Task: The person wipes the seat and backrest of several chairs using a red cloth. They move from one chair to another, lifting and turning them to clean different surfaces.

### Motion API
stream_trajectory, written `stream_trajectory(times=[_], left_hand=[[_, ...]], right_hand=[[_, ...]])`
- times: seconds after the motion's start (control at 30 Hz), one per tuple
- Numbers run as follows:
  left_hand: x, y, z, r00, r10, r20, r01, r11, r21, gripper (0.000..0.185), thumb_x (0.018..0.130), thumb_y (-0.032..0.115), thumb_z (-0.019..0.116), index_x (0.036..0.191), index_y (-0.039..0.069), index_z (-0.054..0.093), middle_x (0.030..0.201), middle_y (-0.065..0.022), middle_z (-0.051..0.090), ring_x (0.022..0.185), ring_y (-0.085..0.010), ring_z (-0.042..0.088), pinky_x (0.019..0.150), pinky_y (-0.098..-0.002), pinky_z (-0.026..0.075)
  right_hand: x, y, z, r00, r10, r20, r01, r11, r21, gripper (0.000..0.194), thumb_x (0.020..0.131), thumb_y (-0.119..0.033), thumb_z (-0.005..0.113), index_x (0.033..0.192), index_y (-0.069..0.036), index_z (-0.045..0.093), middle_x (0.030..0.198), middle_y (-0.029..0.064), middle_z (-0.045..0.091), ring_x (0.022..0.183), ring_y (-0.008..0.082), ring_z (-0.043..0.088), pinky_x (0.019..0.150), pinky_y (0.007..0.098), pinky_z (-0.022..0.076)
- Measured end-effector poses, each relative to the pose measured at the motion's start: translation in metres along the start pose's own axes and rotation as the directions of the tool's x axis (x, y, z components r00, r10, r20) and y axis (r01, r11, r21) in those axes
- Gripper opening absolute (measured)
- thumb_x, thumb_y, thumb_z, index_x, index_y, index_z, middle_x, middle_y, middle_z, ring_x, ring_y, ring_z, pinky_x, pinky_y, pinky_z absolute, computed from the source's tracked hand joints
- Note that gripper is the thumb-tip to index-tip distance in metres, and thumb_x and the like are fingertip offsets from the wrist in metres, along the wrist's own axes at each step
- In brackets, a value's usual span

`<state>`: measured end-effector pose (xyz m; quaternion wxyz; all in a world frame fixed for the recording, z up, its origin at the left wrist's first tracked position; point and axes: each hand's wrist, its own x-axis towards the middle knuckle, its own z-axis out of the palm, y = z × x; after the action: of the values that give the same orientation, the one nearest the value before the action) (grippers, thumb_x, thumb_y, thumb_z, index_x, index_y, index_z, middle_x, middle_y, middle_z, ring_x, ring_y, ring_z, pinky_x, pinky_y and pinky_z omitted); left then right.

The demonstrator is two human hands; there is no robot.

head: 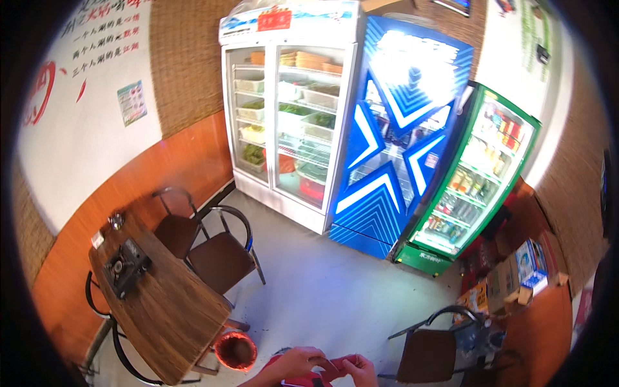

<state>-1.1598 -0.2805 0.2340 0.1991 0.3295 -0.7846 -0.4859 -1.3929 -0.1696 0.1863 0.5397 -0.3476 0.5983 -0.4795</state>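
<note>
At the bottom edge of the view, my left hand (pixel 301 362) and my right hand (pixel 361 370) are close together in front of my body. Between them they pinch a thin red sheet-like piece (pixel 334 368); its material is too small to make out. Part of it is hidden behind my fingers. Below it shows red clothing (pixel 300 381) with a dark patch. A bin (pixel 236 350) with a red plastic liner stands on the floor to the left of my left hand.
To the left is a wooden table (pixel 169 309) with a portable gas stove (pixel 126 266) and several chairs around it. Ahead stand a white glass-door refrigerator (pixel 290 203), a blue one (pixel 367 232) and a green-framed one (pixel 425 261). A chair (pixel 426 355) and cardboard boxes (pixel 503 285) are right.
</note>
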Motion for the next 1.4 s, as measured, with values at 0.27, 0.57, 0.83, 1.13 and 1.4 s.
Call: stream_trajectory(times=[0.27, 0.57, 0.83, 1.13, 1.4], left_hand=[[0.175, -0.073, -0.037, 0.900, -0.065, -0.431, -0.066, 0.957, -0.281, 0.015, 0.108, 0.010, 0.066, 0.114, 0.000, 0.074, 0.128, -0.0179, 0.077, 0.119, -0.0282, 0.074, 0.106, -0.0393, 0.057], [0.421, -0.146, -0.140, 0.893, -0.427, -0.146, 0.223, 0.699, -0.680, 0.016, 0.118, 0.018, 0.050, 0.116, 0.007, 0.039, 0.096, -0.0014, 0.039, 0.082, -0.0134, 0.042, 0.078, -0.0339, 0.049], [0.508, -0.147, -0.292, 0.850, -0.388, -0.357, 0.106, 0.789, -0.606, 0.052, 0.108, 0.011, 0.066, 0.149, 0.010, 0.035, 0.093, -0.0065, 0.057, 0.084, -0.0174, 0.061, 0.075, -0.0340, 0.053], [0.624, -0.251, -0.424, 0.860, -0.152, -0.488, 0.330, 0.894, 0.302, 0.063, 0.098, 0.004, 0.060, 0.160, 0.009, 0.045, 0.127, -0.0199, 0.070, 0.097, -0.0366, 0.067, 0.092, -0.0464, 0.057], [0.649, -0.264, -0.577, 0.698, -0.351, -0.624, 0.454, 0.891, 0.006, 0.067, 0.091, 0.000, 0.065, 0.157, 0.006, 0.050, 0.146, -0.0188, 0.061, 0.116, -0.0407, 0.063, 0.102, -0.0484, 0.055]], right_hand=[[0.218, -0.047, -0.071, 0.989, -0.024, -0.146, -0.026, 0.945, -0.326, 0.041, 0.107, -0.035, 0.068, 0.131, -0.002, 0.073, 0.118, 0.0168, 0.076, 0.111, 0.0276, 0.070, 0.104, 0.0415, 0.0544], [0.442, -0.116, -0.056, 0.939, -0.120, -0.323, 0.094, 0.991, -0.096, 0.013, 0.106, -0.011, 0.068, 0.108, 0.002, 0.070, 0.097, 0.0042, 0.072, 0.088, 0.0129, 0.066, 0.080, 0.0313, 0.0548], [0.626, -0.185, 0.014, 0.957, -0.246, -0.152, 0.115, 0.807, -0.580, 0.028, 0.101, -0.006, 0.070, 0.128, 0.001, 0.065, 0.124, 0.0139, 0.068, 0.105, 0.0216, 0.068, 0.082, 0.0349, 0.0578], [0.877, -0.169, 0.173, 0.713, -0.095, 0.695, 0.337, 0.915, -0.220, 0.034, 0.110, -0.026, 0.057, 0.135, -0.004, 0.064, 0.123, 0.0168, 0.070, 0.110, 0.0303, 0.070, 0.088, 0.0440, 0.0581], [1.045, -0.245, 0.312, 0.384, 0.271, 0.883, -0.147, 0.962, -0.231, 0.040, 0.113, -0.034, 0.051, 0.137, -0.005, 0.062, 0.125, 0.0156, 0.071, 0.111, 0.0323, 0.070, 0.090, 0.0462, 0.0585]])
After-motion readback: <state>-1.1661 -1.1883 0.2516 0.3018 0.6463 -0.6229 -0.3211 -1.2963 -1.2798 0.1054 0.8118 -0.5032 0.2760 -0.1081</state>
